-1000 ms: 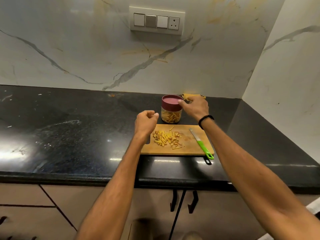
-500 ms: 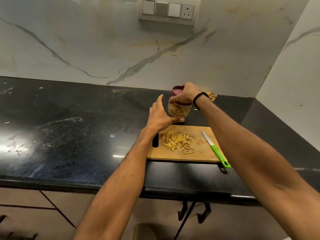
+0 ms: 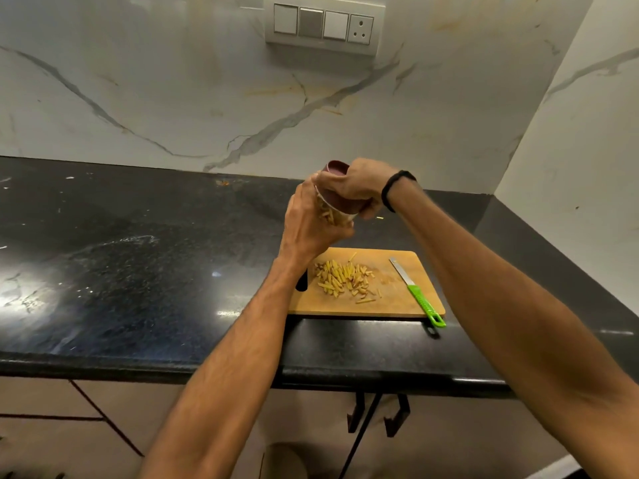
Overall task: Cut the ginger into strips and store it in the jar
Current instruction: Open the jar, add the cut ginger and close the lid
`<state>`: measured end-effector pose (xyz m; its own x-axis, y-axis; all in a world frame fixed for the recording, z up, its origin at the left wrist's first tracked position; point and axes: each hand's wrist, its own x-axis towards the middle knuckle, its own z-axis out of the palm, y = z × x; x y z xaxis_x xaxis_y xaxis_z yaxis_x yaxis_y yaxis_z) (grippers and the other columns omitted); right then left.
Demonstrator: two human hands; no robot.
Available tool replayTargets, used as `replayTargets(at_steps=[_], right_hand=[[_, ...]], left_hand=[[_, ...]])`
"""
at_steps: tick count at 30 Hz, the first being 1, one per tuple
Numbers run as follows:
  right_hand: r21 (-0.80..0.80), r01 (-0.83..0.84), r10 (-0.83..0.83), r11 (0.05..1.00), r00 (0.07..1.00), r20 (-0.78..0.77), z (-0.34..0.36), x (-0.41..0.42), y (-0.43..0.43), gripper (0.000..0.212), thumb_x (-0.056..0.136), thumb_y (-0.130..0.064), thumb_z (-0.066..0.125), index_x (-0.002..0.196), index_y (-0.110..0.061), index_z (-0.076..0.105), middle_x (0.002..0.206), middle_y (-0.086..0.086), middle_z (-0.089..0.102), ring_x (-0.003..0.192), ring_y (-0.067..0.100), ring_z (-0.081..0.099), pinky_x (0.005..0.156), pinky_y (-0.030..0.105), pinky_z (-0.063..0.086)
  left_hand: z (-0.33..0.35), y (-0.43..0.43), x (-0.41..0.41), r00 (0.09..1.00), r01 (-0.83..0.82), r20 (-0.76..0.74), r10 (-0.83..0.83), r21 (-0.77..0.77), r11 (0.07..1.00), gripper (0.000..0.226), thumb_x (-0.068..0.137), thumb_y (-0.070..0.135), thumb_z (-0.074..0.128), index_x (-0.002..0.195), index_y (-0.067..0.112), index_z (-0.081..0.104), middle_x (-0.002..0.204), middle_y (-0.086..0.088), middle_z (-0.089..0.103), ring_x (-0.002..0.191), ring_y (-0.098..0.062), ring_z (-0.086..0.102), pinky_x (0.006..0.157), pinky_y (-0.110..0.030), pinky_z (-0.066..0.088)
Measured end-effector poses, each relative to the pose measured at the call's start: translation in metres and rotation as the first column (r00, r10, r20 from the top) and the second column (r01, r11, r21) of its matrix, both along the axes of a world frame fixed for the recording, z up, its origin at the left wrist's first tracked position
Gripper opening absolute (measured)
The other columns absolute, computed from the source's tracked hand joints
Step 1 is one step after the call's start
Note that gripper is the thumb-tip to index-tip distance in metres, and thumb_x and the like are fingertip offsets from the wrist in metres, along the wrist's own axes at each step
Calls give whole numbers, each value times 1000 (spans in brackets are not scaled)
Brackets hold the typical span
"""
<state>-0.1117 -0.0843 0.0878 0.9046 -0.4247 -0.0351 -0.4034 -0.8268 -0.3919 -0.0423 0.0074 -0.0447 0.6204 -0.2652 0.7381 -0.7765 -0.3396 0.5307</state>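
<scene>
Jar (image 3: 333, 216): clear, part-filled with ginger strips, held tilted in the air over the black counter (image 3: 138, 271), beyond the far edge of the cutting board (image 3: 390, 304)
Lid (image 3: 337, 168): maroon, on the jar's mouth
Left hand (image 3: 311, 224): fingers curled round the jar's clear body from the left side – a full grip
Right hand (image 3: 359, 188): wrapped over the lid from the right, fingers bent round its rim; a black wristband (image 3: 394, 190) sits on the wrist
Loose ginger (image 3: 345, 280): a pile of yellow strips on the left half of the board, well below the jar
Knife (image 3: 418, 295): green handle, lying on the board's right side – handle end past the near edge, apart from both hands
</scene>
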Motion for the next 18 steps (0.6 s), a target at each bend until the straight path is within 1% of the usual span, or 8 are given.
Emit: replayTargets(at_steps=[2,4,7,9,12,14,16,18], right_hand=[[-11,-14,14,1000,1000,26,-4,0,-2,74,86,-74,44,119,-9,51,108,9,57,79,27,68,65,30,61],[85,-28,24,996,999,42,-6,-1,-6,75,86,-70,50,127,-8,49,111,9,54,88,27,65,68,32,61],[191,-57,46,980,997,61,-9,-4,-12,78,80,-67,61,130,-8,48,116,9,56,88,24,63,67,35,62],[224,-63,45,973,995,88,-10,-5,-13,78,78,-64,66,131,-10,48,116,8,55,88,22,61,65,32,61],[277,-72,39,958,992,122,-14,-8,-18,75,79,-59,70,132,-12,46,116,6,53,92,21,58,58,27,58],[291,-77,40,954,991,131,-16,-10,-20,75,78,-57,71,133,-12,46,118,6,53,95,22,58,59,26,58],[279,-83,44,957,989,141,-19,-12,-23,75,78,-57,71,133,-13,46,119,6,54,98,23,59,63,28,60],[271,-98,55,958,985,162,-23,-13,-24,74,79,-56,71,134,-14,44,121,5,53,102,23,57,69,29,60]], left_hand=[[2,2,1,1000,13,1,-13,17,1000,98,60,42,89,139,8,43,125,-7,57,110,-18,57,95,-39,53],[3,4,2,1000,22,5,-23,47,999,100,58,42,90,139,9,43,127,-8,56,112,-19,56,98,-39,52],[3,7,5,1000,23,10,-23,74,997,104,56,42,92,141,6,43,129,-10,56,114,-21,54,100,-35,48],[4,8,4,1000,17,15,-19,89,996,104,57,43,92,141,6,43,128,-10,56,113,-20,54,98,-34,48],[6,7,2,999,40,9,-41,93,995,102,56,41,93,139,6,44,125,-10,56,109,-20,54,96,-33,49],[7,8,1,998,62,-2,-62,92,994,101,55,40,93,138,7,45,124,-10,56,108,-19,54,94,-31,50],[7,9,0,997,80,-11,-80,96,992,102,55,41,94,138,8,45,124,-9,56,108,-18,54,94,-31,51],[4,8,0,997,81,-16,-80,84,993,103,55,43,93,139,9,44,126,-8,55,108,-18,54,95,-35,52]])
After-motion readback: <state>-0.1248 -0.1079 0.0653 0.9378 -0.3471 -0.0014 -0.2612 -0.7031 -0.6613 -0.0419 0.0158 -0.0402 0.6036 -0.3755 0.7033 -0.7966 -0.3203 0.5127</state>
